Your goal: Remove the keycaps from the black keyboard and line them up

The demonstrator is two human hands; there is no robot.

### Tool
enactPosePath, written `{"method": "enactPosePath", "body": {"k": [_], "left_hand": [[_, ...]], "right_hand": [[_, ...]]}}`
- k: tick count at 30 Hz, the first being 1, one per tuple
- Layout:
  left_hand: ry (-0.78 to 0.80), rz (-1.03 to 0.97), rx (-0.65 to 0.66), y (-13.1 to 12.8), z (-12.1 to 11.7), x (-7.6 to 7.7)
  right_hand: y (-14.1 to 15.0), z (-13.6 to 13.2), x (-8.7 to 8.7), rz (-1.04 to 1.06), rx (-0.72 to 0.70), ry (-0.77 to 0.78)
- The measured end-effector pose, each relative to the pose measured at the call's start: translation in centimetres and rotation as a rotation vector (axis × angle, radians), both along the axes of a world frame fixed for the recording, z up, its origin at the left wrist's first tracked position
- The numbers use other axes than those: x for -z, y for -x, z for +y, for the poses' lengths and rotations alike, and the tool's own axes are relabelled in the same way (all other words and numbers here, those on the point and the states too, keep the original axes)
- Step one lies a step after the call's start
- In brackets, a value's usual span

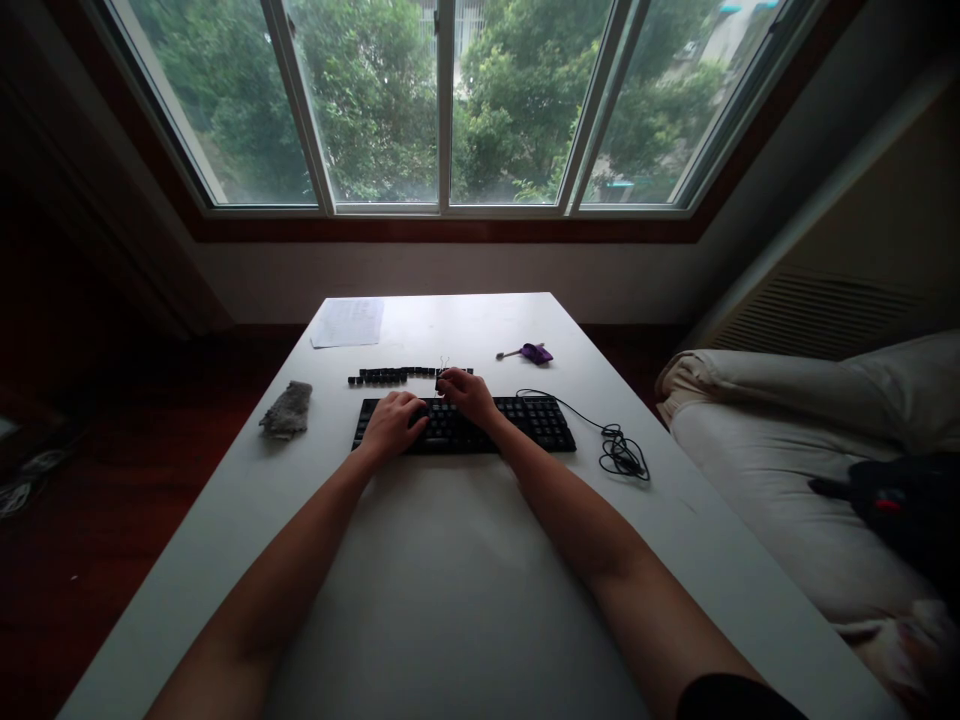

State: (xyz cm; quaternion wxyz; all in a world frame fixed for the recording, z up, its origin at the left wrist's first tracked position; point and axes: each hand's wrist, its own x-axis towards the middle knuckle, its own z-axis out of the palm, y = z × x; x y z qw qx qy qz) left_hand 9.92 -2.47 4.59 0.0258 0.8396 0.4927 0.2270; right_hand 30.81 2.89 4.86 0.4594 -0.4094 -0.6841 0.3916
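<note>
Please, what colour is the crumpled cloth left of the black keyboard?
The crumpled cloth is grey, seen best in the head view.

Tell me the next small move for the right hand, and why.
The right hand should probably reach slightly forward to the loose keycaps: they lie lined up just behind the keyboard, and it seems to pinch a thin wire tool close by them.

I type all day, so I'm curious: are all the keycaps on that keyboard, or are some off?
Some are off: small black keycaps lie in rows on the white table, beyond the keyboard. Which ones, I can't tell.
</note>
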Motion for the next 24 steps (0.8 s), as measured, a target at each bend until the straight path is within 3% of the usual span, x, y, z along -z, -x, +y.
{"method": "enactPosePath", "body": {"k": [19,24], "left_hand": [[-0.039,0.027,-0.011,-0.2,-1.3,0.0],[-0.050,0.032,-0.023,-0.3,-1.7,0.1]], "right_hand": [[0.3,-0.6,0.6,-0.286,0.057,-0.189],[0.2,-1.4,0.4,-0.249,0.043,-0.243]]}}
